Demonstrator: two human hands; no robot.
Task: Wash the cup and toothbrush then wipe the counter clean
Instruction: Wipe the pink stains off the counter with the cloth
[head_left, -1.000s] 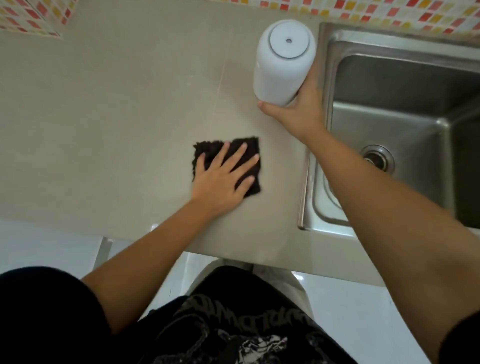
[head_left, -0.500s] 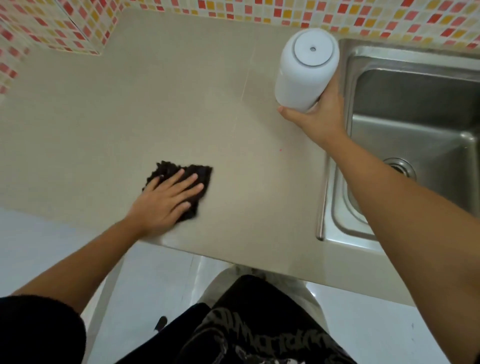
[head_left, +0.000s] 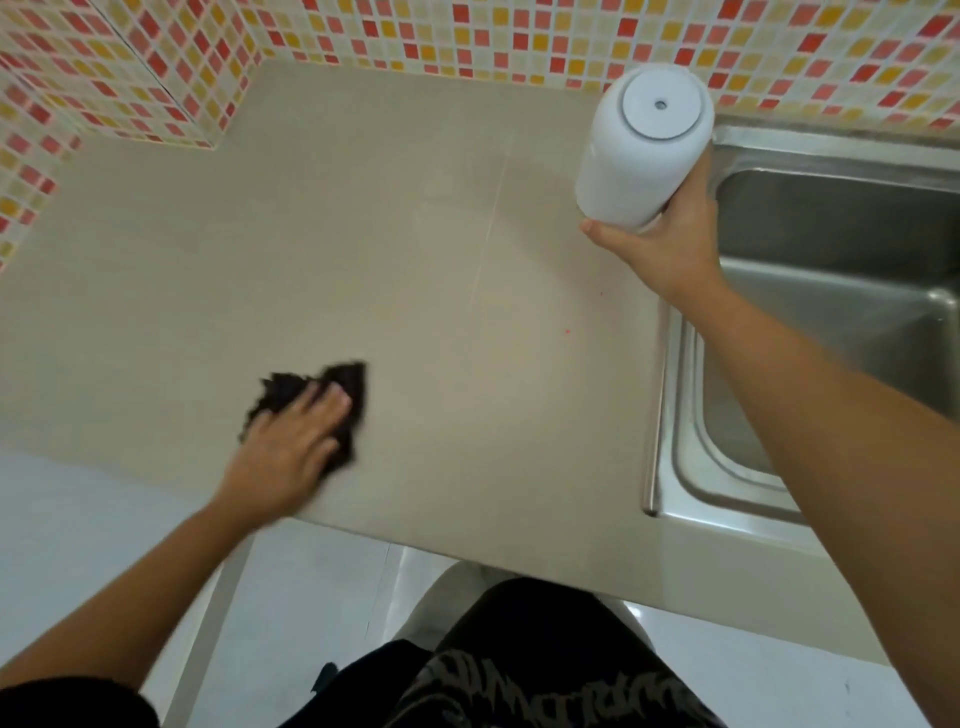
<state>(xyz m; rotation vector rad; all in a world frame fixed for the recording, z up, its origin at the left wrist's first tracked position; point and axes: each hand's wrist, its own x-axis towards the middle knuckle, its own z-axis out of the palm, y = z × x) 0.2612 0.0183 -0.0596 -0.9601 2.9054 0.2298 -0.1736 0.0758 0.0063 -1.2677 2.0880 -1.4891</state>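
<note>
My left hand (head_left: 291, 447) presses flat on a dark cloth (head_left: 347, 387) near the front edge of the beige counter (head_left: 415, 234); hand and cloth are blurred with motion. A tall white cylindrical container (head_left: 644, 150) with a round lid is lifted off the counter's right side, beside the sink, and my right hand (head_left: 665, 244) grips its lower end. Two tiny pink specks (head_left: 567, 330) lie on the counter right of the middle. No toothbrush shows.
A steel sink (head_left: 841, 291) fills the right side, its raised rim (head_left: 655, 415) bordering the counter. Mosaic tile walls (head_left: 467, 36) close off the back and the left corner. White floor (head_left: 78, 545) lies below the counter's front edge.
My left hand slid the cloth leftward along the front of the counter, then a little back to the right. My right hand has kept holding the white container up by the sink.
</note>
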